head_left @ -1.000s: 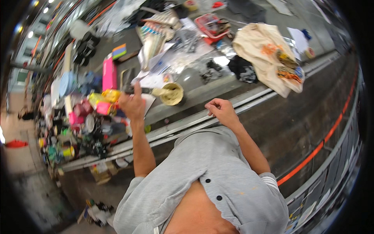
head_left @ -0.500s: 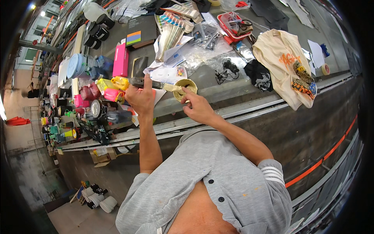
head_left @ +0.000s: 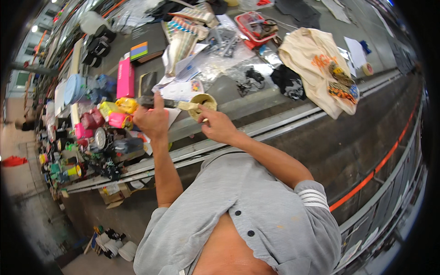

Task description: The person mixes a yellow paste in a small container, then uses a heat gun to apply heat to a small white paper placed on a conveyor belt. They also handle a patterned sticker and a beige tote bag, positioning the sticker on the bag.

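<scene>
- Gripping the spatula (head_left: 184, 106) by its dark handle, the left hand (head_left: 152, 120) is closed, one digit extended; the pale-coated blade reaches over the cup (head_left: 212, 102).
- Right hand (head_left: 218, 126) has its fingers partly curled at the cup; whether they hold the cup or the blade, I cannot tell.
- Cup, paste inside, is by the near edge of the surface (head_left: 256, 106).
- Bottles (head_left: 92, 119) crowd the left end; a shirt (head_left: 311, 55) lies across the near edge, further right.

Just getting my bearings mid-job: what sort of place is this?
Probably a printing workshop, perhaps for textiles: a fanned colour-swatch book and a cream garment with printed-looking designs lie out, with yellow and pink containers clustered at left.
</scene>
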Demonstrator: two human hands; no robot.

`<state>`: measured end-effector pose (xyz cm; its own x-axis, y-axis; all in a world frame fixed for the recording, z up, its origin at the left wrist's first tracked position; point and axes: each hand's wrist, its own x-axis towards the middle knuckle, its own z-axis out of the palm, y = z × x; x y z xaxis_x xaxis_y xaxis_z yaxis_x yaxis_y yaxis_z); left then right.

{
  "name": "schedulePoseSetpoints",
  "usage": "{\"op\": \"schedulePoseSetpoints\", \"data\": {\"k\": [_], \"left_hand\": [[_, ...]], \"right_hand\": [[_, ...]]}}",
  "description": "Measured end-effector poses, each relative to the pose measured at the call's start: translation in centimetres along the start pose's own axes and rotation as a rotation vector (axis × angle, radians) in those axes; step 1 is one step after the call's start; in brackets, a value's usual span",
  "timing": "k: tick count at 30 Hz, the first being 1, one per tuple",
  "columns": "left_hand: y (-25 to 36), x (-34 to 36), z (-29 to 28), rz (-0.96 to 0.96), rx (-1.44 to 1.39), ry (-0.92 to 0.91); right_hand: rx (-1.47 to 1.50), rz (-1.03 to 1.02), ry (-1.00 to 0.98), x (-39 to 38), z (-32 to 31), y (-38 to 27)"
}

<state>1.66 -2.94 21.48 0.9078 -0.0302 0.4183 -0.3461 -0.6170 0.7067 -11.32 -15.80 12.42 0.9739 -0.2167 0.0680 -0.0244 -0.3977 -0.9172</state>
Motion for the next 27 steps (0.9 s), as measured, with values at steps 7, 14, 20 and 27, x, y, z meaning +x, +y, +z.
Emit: {"op": "schedulePoseSetpoints", "data": {"k": [7, 14, 20, 27], "left_hand": [[-1.4, -0.3, 0.1, -0.083, -0.070, -0.073], [-6.8, -3.4, 0.7, -0.333, -0.592, -0.102], [-10.6, -7.3, -0.4, -0.413, -0.669, 0.139], [-4.1, -9.1, -5.1, -0.172, -0.255, 0.503]], "right_hand": [[0.144, 0.069, 0.207, -1.1, -1.6, -0.5], [1.197, 0.367, 0.356, -6.5, -6.8, 0.3], [1.552, 0.490, 0.680, -11.3, -8.8, 2.9], [1.644, 0.349, 0.710, -13.0, -15.3, 8.4]]}}
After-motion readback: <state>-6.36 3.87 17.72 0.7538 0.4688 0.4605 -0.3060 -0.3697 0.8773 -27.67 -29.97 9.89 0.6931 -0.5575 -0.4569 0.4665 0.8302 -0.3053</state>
